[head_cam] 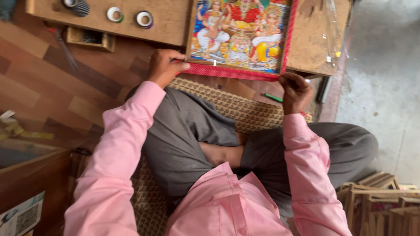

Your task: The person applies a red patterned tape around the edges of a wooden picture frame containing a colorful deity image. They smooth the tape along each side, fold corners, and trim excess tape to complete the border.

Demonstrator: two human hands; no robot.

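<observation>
A colourful picture in a red frame [238, 72] lies on a low wooden board [162, 22] in front of me. My left hand [164, 65] grips the frame's near left corner. My right hand [294, 89] grips the near right corner. I sit cross-legged on a woven mat [245, 111], in grey trousers and a pink shirt.
Rolls of tape [144, 19] sit on the board at the far left, with a small wooden box [89, 38] beside it. A green pen [273, 98] lies on the mat. Stacked wooden frames [380, 205] stand at the lower right. A wooden crate [30, 170] is at the left.
</observation>
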